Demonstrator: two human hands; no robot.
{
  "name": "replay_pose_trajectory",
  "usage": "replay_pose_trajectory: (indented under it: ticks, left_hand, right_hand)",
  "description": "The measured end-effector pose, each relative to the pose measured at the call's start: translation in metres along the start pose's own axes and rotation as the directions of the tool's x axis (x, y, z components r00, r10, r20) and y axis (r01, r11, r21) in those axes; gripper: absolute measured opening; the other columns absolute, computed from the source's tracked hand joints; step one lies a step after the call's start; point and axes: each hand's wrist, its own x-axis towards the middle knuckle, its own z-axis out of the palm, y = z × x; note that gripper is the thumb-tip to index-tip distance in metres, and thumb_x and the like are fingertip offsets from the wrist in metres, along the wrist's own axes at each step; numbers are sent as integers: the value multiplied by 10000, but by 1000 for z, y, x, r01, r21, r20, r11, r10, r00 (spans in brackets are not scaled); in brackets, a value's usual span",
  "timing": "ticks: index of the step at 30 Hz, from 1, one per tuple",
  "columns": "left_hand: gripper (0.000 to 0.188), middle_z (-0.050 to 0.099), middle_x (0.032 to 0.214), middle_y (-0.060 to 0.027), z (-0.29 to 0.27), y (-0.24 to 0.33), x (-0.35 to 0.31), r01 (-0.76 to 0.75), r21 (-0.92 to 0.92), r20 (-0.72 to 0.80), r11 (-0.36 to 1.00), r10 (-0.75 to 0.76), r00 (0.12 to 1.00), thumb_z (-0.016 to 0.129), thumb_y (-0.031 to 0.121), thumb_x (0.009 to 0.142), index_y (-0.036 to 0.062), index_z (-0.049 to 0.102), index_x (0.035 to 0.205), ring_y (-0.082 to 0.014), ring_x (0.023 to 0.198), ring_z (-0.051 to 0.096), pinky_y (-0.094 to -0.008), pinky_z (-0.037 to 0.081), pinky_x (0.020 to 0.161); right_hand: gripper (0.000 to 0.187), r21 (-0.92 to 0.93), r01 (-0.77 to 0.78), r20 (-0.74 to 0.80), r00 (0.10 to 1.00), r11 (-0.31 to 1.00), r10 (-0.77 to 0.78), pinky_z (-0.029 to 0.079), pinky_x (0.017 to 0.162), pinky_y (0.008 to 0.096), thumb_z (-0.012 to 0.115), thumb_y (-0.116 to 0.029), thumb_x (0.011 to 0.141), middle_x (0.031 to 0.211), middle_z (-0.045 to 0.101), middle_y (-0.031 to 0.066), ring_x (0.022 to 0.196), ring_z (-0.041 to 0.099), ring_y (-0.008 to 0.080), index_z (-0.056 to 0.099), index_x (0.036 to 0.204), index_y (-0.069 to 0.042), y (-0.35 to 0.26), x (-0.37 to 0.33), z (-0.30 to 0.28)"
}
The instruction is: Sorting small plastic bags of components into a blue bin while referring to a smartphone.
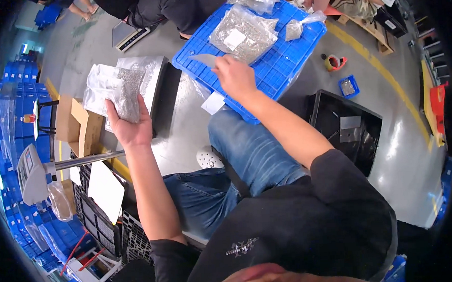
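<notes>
- Left hand (133, 129) is gripping a clear plastic bag of small grey bits (127, 85), thumb one side, fingers the other, right over the metal scale platform (156, 76). Can't tell if the bag's weight is on the metal or all in the palm.
- Right hand (236, 79) is pinching a thin pale slip (203, 59) over the blue plastic pallet (283, 64). Can't make out what the slip is, and only its near end is held, so a loose pinch could let it drop.
- If the left grip eases, I'd expect the bag to slump, since loose bits shift around. Can't see how its mouth is closed; if it's open, a tilt could spill them.
- Leaning on the platform with that hand would probably throw off any reading on the white scale display (32, 174).
- The big bag (256, 41) on the pallet has a white label; the small twisted-neck bag (295, 30) sits beside it. Similar-looking contents, so mix-ups seem possible.
- White paper (213, 103) at the pallet's near edge could get knocked off by a knee.
</notes>
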Motion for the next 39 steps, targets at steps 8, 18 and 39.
replay_pose_trajectory:
  ticks: [8, 18, 39]
  left_hand:
    - [388, 641, 1185, -36, -1, 0, 1, 23, -12, 44, 1000, -22, 999, 602, 387, 935, 120, 586, 1216, -213, 1069, 615, -380, 544, 893]
    - [329, 652, 1172, -37, -4, 1, 5, 31, -17, 62, 999, -30, 998, 564, 353, 962, 115, 593, 1188, -213, 1058, 630, -401, 528, 923]
    - [311, 640, 1170, -12, -6, 4, 6, 11, 3, -22, 1000, -11, 1000, 598, 341, 947, 161, 580, 1200, -202, 1074, 615, -410, 526, 917]
  right_hand:
    - [155, 72, -70, -12, 997, 995, 71, 494, 581, 478, 627, -235, 878, 895, 631, 93, 719, 633, 362, 564, 866, -93, -9, -10, 10]
    - [156, 27, -54, -16, 998, 998, 54, 483, 586, 442, 670, -205, 843, 829, 626, 87, 730, 627, 339, 576, 804, -86, -12, -6, -1]
    - [148, 66, 1, 398, 917, 998, -27, 479, 645, 413, 700, -253, 806, 832, 670, 58, 789, 640, 291, 644, 810, -116, 39, 9, -63]
